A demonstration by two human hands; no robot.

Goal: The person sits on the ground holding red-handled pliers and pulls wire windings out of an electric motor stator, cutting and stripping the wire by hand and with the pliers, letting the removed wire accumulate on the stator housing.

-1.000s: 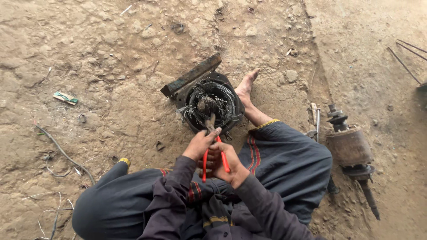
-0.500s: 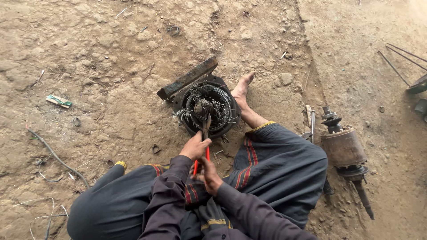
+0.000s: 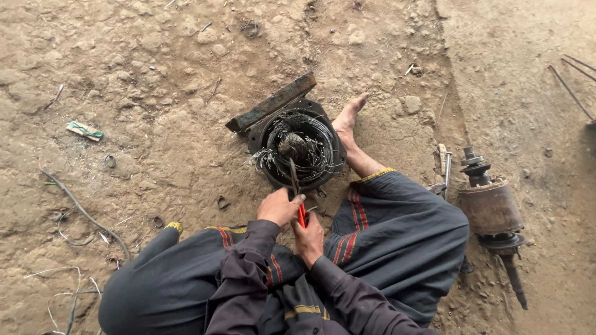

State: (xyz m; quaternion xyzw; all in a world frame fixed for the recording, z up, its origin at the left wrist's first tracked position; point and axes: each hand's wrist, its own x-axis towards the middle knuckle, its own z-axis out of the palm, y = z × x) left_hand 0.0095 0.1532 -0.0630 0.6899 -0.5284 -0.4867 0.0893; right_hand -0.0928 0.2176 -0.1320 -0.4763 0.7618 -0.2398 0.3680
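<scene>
Person seated on bare dirt ground (image 3: 143, 111), legs spread, dark blue trousers with red stripes.

Left hand (image 3: 279, 206): clenched over the upper handle of a pair of red-handled metal pliers (image 3: 298, 192). Right hand (image 3: 308, 237): clenched on the lower part of the same handles, just below and touching the left hand. Both hands sit together between the knees.

Pliers: handles mostly hidden by the hands, only a strip of red showing between them. Dark jaws point away from the body and reach into the coil bundle; whether they bite a wire cannot be told.

Round black metal motor housing with tangled grey wire windings (image 3: 299, 147): lies on the ground just beyond the hands, open face up, loose wire ends spilling over its near-left rim. Bare foot (image 3: 346, 121) rests against its right side. Flat rusty metal bar (image 3: 271, 103) lies along its far-left edge, touching.

Rusty cylindrical motor rotor on a steel shaft (image 3: 492, 211): on the ground beside the right knee, shaft running toward the near-right corner of the view. Small metal tool (image 3: 442, 167) between rotor and lower leg.

Left part of ground: scrap of green-and-white paper (image 3: 85, 130), grey cable (image 3: 81, 211), a few small wire rings.
</scene>
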